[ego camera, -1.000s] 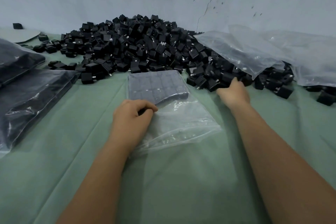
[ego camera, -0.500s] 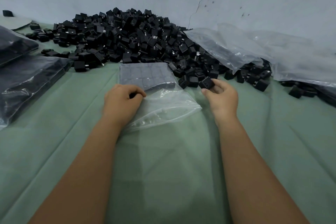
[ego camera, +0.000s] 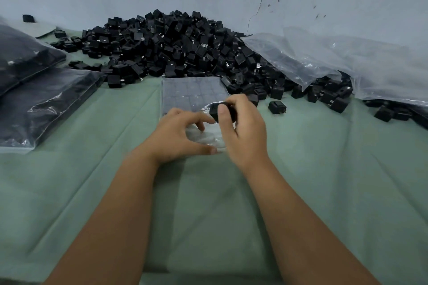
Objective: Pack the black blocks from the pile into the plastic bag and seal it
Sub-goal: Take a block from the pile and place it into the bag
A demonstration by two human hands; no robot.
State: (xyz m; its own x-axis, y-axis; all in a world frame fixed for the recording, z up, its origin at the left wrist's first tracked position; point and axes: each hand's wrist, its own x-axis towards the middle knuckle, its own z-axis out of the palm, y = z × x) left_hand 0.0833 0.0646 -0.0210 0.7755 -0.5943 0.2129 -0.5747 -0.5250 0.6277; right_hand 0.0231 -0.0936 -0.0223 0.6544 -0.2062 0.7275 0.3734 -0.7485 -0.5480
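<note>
Right hand (ego camera: pixel 243 129) grip: one black block (ego camera: pixel 223 112); one plastic bag (ego camera: pixel 194 93).

The right hand (ego camera: pixel 243 127) is coming back from the pile (ego camera: pixel 176 46), pinching a black block (ego camera: pixel 223 112) at the mouth of the plastic bag (ego camera: pixel 196 97), which the left hand (ego camera: pixel 178 136) is opening.

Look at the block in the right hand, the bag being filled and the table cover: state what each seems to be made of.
Block in the right hand: probably moulded plastic, matt black, hard straight edges.
Bag being filled: thin clear plastic film; it crinkles, glints, and the packed blocks show through.
Table cover: seemingly soft green cloth or non-woven sheet, matt, with long folds.
</note>
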